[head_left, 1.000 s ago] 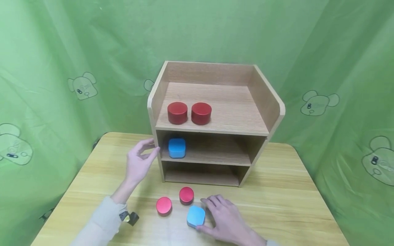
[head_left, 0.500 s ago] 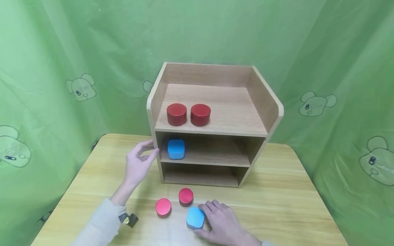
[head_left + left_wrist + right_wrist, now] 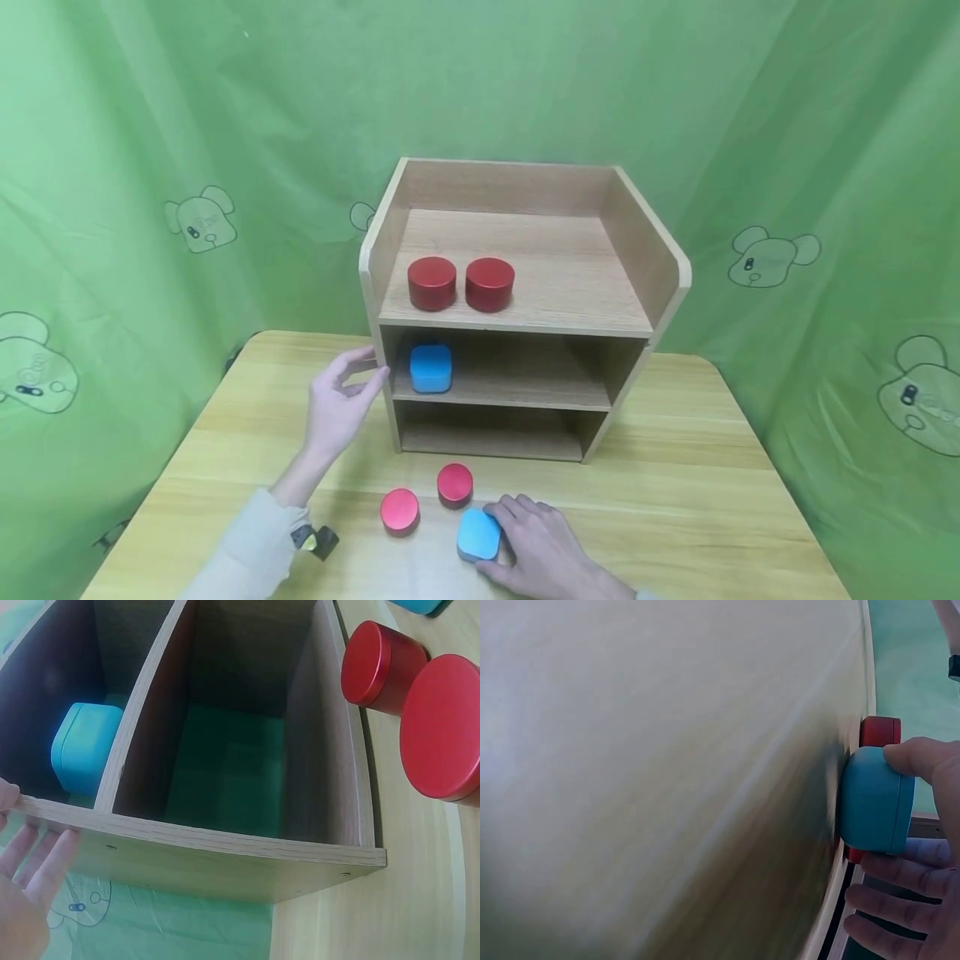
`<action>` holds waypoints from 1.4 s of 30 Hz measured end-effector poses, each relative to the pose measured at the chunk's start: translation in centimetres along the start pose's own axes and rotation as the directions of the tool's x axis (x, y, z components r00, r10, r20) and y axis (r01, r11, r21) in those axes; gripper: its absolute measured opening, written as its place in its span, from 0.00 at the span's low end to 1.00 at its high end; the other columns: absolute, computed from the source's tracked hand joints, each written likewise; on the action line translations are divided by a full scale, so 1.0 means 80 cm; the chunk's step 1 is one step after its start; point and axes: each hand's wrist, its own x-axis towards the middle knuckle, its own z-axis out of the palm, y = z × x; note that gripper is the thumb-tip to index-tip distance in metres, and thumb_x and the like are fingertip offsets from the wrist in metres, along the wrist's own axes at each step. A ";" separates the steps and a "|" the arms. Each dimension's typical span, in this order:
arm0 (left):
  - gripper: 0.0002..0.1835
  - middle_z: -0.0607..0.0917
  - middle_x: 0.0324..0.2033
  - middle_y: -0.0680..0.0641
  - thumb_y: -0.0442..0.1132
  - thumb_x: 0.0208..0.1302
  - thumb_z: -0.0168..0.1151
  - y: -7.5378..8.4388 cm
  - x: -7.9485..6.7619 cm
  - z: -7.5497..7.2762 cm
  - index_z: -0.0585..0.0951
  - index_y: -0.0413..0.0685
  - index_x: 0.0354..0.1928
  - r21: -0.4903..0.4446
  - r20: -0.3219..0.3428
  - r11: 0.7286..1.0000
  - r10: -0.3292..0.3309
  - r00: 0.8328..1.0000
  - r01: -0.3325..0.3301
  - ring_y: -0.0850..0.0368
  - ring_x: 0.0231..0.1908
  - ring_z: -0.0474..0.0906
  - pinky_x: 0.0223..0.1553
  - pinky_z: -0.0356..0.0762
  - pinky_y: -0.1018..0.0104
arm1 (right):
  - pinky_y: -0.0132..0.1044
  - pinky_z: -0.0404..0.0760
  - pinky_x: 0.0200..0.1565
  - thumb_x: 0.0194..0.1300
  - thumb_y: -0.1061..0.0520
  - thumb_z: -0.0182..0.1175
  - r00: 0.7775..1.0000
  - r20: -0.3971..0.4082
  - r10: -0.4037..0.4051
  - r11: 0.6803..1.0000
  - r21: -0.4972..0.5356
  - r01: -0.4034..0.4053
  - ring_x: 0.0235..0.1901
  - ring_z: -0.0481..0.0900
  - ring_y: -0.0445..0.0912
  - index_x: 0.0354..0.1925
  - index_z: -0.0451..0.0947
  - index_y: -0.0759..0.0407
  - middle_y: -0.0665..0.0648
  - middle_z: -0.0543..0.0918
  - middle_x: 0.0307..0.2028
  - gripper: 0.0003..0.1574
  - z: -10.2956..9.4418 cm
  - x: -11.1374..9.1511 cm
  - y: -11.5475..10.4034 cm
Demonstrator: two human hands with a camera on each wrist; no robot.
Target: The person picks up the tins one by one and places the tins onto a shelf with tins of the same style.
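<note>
My left hand (image 3: pixel 337 408) pinches the left side panel of a small wooden shelf unit (image 3: pixel 525 327), thumb at its front edge and fingers along the outer face. On the table, my right hand (image 3: pixel 543 542) holds a rounded-square blue tin (image 3: pixel 477 535) between thumb and fingers. The right wrist view shows the thumb on one side of this blue tin (image 3: pixel 874 799) and a finger on the opposite side. Close by stand two round red tins, a left one (image 3: pixel 400 511) and a right one (image 3: pixel 455 485).
Two larger red tins, one at left (image 3: pixel 432 283) and one at right (image 3: pixel 490 284), sit on the unit's top shelf. Another blue tin (image 3: pixel 431 368) is at the left of the middle shelf. Behind the wooden table (image 3: pixel 675 483) hangs a green curtain (image 3: pixel 510 75).
My right hand's fingers have closed in from beside the blue tin to touch it. The left hand keeps its place on the shelf unit. The head view has shifted slightly.
</note>
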 end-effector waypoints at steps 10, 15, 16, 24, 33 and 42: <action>0.21 0.86 0.57 0.32 0.25 0.64 0.70 0.001 0.000 0.001 0.82 0.31 0.59 0.000 -0.005 1.000 0.004 1.000 -0.004 0.80 0.47 0.82 0.46 0.89 0.79 | 0.38 0.93 0.43 0.56 0.29 0.73 0.997 -0.046 -0.065 0.997 -0.031 0.064 0.44 0.87 0.43 0.57 0.83 0.50 0.47 0.89 0.46 0.39 0.001 -0.003 0.007; 0.21 0.86 0.58 0.32 0.25 0.64 0.70 0.001 0.001 0.001 0.82 0.32 0.59 -0.004 -0.002 1.000 0.001 1.000 -0.001 0.80 0.48 0.81 0.46 0.89 0.79 | 0.41 0.94 0.46 0.54 0.31 0.75 0.994 -0.071 -0.084 0.996 -0.044 0.081 0.45 0.88 0.44 0.57 0.82 0.50 0.47 0.89 0.46 0.39 0.003 -0.003 0.009; 0.21 0.86 0.58 0.32 0.25 0.64 0.70 0.002 0.001 0.001 0.82 0.32 0.59 -0.003 -0.002 1.000 0.002 1.000 -0.002 0.80 0.48 0.81 0.46 0.89 0.79 | 0.40 0.94 0.45 0.54 0.31 0.75 0.993 -0.075 -0.086 0.996 -0.046 0.083 0.45 0.88 0.43 0.57 0.82 0.50 0.47 0.89 0.46 0.39 0.003 -0.003 0.009; 0.21 0.86 0.58 0.32 0.26 0.65 0.70 0.003 0.001 0.000 0.81 0.32 0.59 0.001 -0.001 1.000 -0.005 1.000 0.005 0.80 0.47 0.81 0.46 0.89 0.79 | 0.33 0.91 0.41 0.52 0.32 0.77 0.991 -0.107 -0.085 0.996 -0.047 0.080 0.41 0.84 0.39 0.56 0.84 0.49 0.45 0.88 0.45 0.39 0.001 -0.002 0.014; 0.21 0.86 0.58 0.32 0.25 0.64 0.70 0.001 0.001 0.000 0.82 0.33 0.59 -0.006 0.006 1.000 -0.020 1.000 0.020 0.79 0.47 0.82 0.46 0.90 0.77 | 0.32 0.91 0.40 0.47 0.35 0.80 0.978 -0.186 -0.093 0.995 -0.038 0.087 0.41 0.85 0.39 0.55 0.85 0.51 0.46 0.89 0.46 0.40 -0.011 0.003 0.019; 0.21 0.86 0.58 0.32 0.25 0.64 0.70 0.001 0.002 0.001 0.82 0.33 0.59 -0.017 0.004 1.000 -0.016 1.000 0.017 0.79 0.47 0.82 0.46 0.90 0.77 | 0.33 0.93 0.44 0.46 0.35 0.81 0.963 -0.244 -0.116 0.992 -0.072 0.102 0.44 0.87 0.42 0.55 0.84 0.52 0.48 0.89 0.48 0.42 -0.033 0.013 0.025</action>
